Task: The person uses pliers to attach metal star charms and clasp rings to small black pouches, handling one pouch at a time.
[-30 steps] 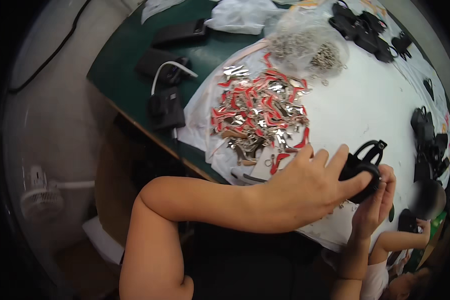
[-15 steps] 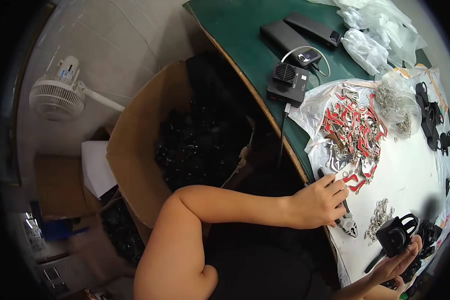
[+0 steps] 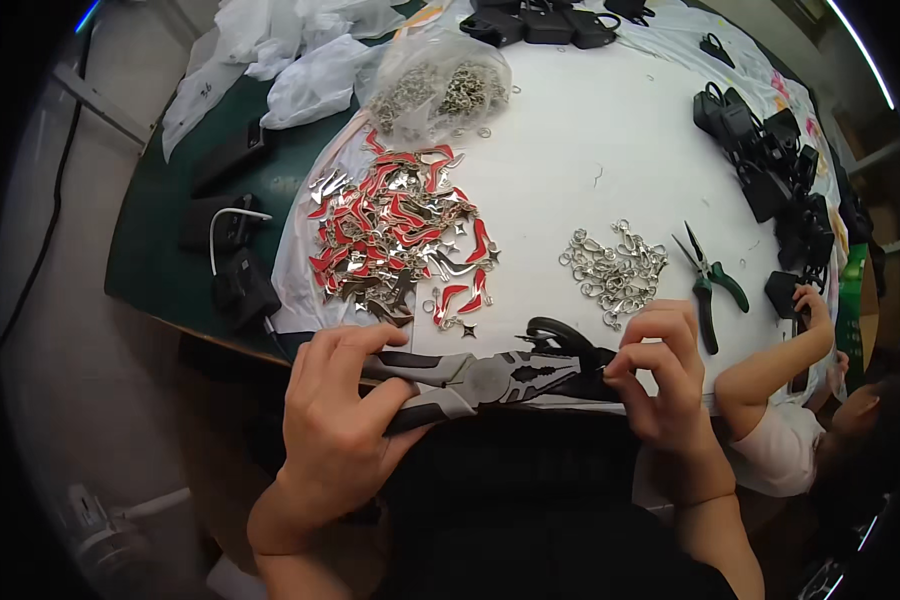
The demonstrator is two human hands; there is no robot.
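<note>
My left hand (image 3: 332,425) is wrapped round the black-and-grey handles of a pair of combination pliers (image 3: 488,381), at the table's near edge. The pliers' jaws point right and stand slightly apart. Just beyond them, my right hand (image 3: 667,385) pinches a small black boxy piece (image 3: 596,386) with a looped strap, like a miniature bag. The jaws overlap this piece, and I cannot tell whether they touch it. Past my hands lie a heap of red and silver high-heel shoe charms (image 3: 400,225) and a smaller pile of silver clasps (image 3: 615,270).
Green-handled needle-nose pliers (image 3: 708,285) lie right of the clasps. Several black boxy pieces (image 3: 760,150) line the right side. A clear bag of metal rings (image 3: 440,90) sits at the back. Black devices (image 3: 242,285) stand at left. Another person's arm (image 3: 780,360) rests at the right edge.
My view has swung right toward the table. The pliers, under my left hand before, are now lifted and level. My right hand has brought the black piece in to the jaws.
</note>
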